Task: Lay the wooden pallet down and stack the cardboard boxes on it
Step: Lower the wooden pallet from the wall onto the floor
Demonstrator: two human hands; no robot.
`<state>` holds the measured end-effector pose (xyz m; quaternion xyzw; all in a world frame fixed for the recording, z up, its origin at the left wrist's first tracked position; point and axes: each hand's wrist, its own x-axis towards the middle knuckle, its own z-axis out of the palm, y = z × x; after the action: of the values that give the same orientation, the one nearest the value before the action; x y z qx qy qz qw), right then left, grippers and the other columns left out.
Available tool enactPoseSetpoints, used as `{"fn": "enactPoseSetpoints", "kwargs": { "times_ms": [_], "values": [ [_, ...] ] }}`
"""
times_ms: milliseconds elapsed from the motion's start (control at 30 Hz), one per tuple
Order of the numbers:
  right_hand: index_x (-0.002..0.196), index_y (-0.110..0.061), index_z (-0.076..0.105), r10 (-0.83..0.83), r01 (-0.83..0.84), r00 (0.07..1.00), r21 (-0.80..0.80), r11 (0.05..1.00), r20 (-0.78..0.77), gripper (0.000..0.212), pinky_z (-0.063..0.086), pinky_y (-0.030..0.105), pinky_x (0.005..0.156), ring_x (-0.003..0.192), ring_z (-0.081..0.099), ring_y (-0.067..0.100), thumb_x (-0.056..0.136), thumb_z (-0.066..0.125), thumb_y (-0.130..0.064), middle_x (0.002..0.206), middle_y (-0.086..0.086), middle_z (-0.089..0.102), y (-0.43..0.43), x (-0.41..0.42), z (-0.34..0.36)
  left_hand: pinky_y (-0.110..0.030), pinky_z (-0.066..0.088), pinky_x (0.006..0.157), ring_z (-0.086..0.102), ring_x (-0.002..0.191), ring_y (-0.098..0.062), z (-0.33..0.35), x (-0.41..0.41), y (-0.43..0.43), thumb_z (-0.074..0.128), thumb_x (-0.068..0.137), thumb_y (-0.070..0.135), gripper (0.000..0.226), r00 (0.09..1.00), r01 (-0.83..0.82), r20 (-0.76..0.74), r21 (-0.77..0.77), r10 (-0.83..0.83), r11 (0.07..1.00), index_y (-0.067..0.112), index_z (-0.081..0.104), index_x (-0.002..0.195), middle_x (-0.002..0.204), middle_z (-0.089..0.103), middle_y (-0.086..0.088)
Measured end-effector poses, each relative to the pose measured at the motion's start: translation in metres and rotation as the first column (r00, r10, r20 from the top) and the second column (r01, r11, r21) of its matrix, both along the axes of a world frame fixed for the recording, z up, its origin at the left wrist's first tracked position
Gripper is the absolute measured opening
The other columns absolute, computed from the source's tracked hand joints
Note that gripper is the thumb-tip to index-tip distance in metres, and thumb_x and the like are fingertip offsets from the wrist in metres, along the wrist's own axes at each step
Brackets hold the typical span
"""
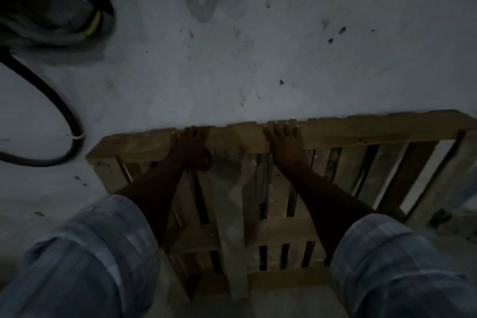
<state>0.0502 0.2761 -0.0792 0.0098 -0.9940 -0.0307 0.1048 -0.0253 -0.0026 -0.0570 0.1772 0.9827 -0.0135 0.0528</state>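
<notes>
Down by the knees, over the grey concrete floor (232,72): gripping the top board of the wooden pallet (361,131) with left hand (192,144) and right hand (284,147), fingers curled over its far edge. Apparently tipped up on its lower edge. No cardboard boxes in view. Could slam down if released early; could trap fingers against concrete; could land on the black hose (51,100) at left.

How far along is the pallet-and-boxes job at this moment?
Done: nothing complete. In hand: left hand and right hand grip the far rail of the slatted wooden pallet, which seems tilted above the grey concrete floor. Left: lay it flat, then stack boxes; none are in view.
</notes>
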Motion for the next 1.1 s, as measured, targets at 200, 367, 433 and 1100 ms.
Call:
{"fn": "enactPoseSetpoints", "kwargs": {
  "times_ms": [200, 367, 433, 1100],
  "values": [
    [0.155, -0.017, 0.031, -0.007, 0.007, 1.0, -0.016, 1.0, 0.009, 0.08, 0.021, 0.056, 0.115, 0.142, 0.029, 0.044, 0.082, 0.061, -0.007, 0.159, 0.017, 0.031, -0.015, 0.096, 0.0, -0.062, 0.014, 0.121, 0.009, 0.15, -0.045, 0.011, 0.08, -0.02, 0.075, 0.073, 0.066, 0.125, 0.996, 0.082, 0.034, -0.007, -0.082, 0.997, 0.015, 0.002, 0.161, 0.163, 0.011, -0.021],
    [0.158, -0.017, 0.024, -0.076, 0.08, 0.993, -0.049, 0.996, 0.091, 0.09, 0.019, 0.059, 0.116, 0.148, 0.021, 0.045, 0.079, 0.063, -0.036, 0.163, 0.017, 0.022, -0.044, 0.215, -0.006, -0.061, 0.011, 0.121, 0.016, 0.146, -0.044, 0.004, 0.164, -0.051, 0.068, 0.049, 0.085, 0.137, 0.981, 0.193, -0.007, 0.013, -0.193, 0.981, 0.015, 0.018, 0.156, 0.157, 0.018, -0.021],
    [0.159, -0.016, 0.022, -0.096, 0.106, 0.992, -0.122, 0.987, 0.084, 0.092, 0.015, 0.06, 0.117, 0.151, 0.016, 0.044, 0.081, 0.049, -0.054, 0.165, 0.018, 0.017, -0.052, 0.263, -0.012, -0.065, 0.004, 0.121, 0.012, 0.15, -0.041, -0.008, 0.204, -0.059, 0.066, 0.05, 0.09, 0.139, 0.958, 0.282, -0.048, 0.003, -0.281, 0.959, 0.017, 0.018, 0.158, 0.159, 0.018, -0.019],
    [0.154, -0.019, 0.035, -0.362, 0.496, 0.726, -0.081, 0.865, 0.585, 0.088, 0.028, 0.052, 0.118, 0.144, 0.035, 0.036, 0.086, 0.056, -0.072, 0.159, 0.013, 0.035, -0.19, 0.453, -0.022, -0.055, 0.032, 0.096, 0.051, 0.118, -0.039, -0.079, 0.556, -0.102, 0.07, 0.041, 0.074, 0.134, 0.954, 0.29, -0.055, -0.064, -0.294, 0.955, 0.008, 0.034, 0.152, 0.136, 0.051, -0.022]
  ]
}}
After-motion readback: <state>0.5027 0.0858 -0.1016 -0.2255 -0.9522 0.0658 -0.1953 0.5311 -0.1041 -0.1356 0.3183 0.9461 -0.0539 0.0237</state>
